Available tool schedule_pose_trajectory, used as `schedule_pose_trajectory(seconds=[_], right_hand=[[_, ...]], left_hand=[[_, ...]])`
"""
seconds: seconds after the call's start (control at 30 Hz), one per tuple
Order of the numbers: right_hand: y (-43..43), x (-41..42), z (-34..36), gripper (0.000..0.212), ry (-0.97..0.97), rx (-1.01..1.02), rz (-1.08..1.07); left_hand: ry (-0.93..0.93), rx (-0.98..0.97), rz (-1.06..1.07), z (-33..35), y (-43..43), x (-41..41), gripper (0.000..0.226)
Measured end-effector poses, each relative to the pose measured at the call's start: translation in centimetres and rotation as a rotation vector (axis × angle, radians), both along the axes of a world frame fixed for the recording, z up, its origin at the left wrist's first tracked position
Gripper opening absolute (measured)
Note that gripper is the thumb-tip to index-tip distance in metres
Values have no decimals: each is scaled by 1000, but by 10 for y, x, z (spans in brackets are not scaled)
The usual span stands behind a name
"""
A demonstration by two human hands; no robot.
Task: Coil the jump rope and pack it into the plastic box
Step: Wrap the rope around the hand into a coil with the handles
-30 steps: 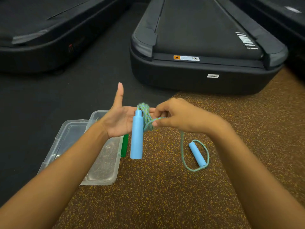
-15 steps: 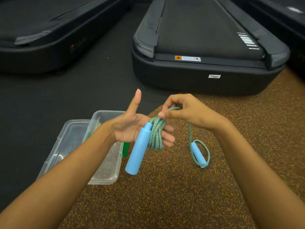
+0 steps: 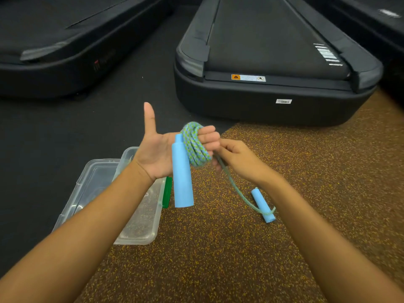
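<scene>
Jump rope (image 3: 195, 147), braided green-and-blue cord, sits coiled around the fingers of the left hand (image 3: 159, 154), thumb raised and palm open, with one smooth blue handle (image 3: 181, 178) hanging from the coil and the second handle (image 3: 263, 204) lying on the speckled brown rubber floor (image 3: 218, 259) to the right. The right hand (image 3: 238, 158) pinches the free cord between closed fingertips just beside the coil. The clear plastic box (image 3: 140, 219) stands open to the near left beside its lid (image 3: 91, 180), straddling the edge where brown flooring meets black matting (image 3: 65, 132), while a black treadmill (image 3: 273, 68) bounds the far side and bare floor lies nearer.
</scene>
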State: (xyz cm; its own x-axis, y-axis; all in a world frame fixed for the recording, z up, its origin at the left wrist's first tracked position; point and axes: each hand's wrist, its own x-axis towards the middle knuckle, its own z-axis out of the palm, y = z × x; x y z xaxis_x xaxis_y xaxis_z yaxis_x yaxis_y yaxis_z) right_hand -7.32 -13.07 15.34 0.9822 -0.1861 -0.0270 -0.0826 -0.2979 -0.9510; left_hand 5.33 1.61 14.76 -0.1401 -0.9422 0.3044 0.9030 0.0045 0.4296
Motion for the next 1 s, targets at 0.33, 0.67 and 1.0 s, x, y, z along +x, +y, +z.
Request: schedule_pose_trajectory(seconds=[0.33, 0.67, 1.0], right_hand=[[19, -3, -2, 26, 283, -329, 240], [32, -9, 58, 19, 246, -835, 385], [13, -12, 72, 12, 129, -807, 202]], left_hand=[[120, 192, 588, 6, 7, 14, 117], [-77, 481, 549, 4, 7, 8, 124], [-523, 587, 113, -2, -3, -14, 116]])
